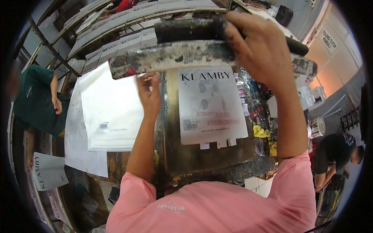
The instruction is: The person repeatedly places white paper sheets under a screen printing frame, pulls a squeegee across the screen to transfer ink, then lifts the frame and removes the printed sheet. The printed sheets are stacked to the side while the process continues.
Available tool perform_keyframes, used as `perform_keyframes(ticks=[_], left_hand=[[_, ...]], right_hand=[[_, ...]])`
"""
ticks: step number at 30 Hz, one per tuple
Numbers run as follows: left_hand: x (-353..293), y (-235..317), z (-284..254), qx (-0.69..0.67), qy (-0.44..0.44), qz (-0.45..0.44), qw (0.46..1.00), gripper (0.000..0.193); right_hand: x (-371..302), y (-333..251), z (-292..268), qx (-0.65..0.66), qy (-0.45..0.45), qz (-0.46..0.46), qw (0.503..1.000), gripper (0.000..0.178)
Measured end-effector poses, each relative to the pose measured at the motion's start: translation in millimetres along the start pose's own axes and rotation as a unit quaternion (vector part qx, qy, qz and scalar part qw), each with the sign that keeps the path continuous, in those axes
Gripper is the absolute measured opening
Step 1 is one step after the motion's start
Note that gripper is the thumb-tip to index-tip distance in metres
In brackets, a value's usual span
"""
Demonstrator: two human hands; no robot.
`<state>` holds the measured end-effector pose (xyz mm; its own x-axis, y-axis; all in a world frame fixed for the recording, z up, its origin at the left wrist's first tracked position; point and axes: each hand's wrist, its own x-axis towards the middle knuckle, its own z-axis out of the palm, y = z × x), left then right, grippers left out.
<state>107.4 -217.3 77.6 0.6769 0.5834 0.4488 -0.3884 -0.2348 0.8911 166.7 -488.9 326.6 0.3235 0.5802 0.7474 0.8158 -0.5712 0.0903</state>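
Note:
My right hand point(264, 50) is closed round a long paint-stained bar point(175, 56), which looks like the near edge of a raised screen-printing frame. Against that bar lies a thick black bar point(190, 32), possibly a squeegee, also under my right hand. Below, a printed pale sheet or bag point(213, 105) with black and red lettering rests on the dark board point(202, 161). My left hand point(149, 91), its fingers curled, is at the far right corner of a stack of white sheets or bags point(112, 105). Whatever its fingertips pinch is hard to make out.
Racks point(105, 52) of printed sheets stand beyond the table. At left, a person in a green shirt point(35, 93) holds a printed sheet point(50, 171). Another person in black point(336, 153) bends at right. A yellow cloth point(261, 131) and a paint can point(316, 127) are at the right side.

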Motion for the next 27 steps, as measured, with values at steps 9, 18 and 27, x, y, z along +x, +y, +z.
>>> perform_keyframes(ticks=[9,18,27], left_hand=[[107.5,-217.2,58.9,0.382,-0.122,0.228,0.887,0.023],[68.0,-91.2,-90.8,0.213,-0.059,-0.13,0.967,0.024],[-134.2,-42.3,-378.7,0.315,0.339,-0.113,0.879,0.024]], right_hand=[[50.3,-6.9,-13.8,-0.002,-0.018,0.038,0.999,0.057],[40.1,-3.1,-16.9,0.014,-0.062,0.086,0.994,0.052],[11.6,-9.3,0.5,0.068,-0.054,0.082,0.993,0.045]])
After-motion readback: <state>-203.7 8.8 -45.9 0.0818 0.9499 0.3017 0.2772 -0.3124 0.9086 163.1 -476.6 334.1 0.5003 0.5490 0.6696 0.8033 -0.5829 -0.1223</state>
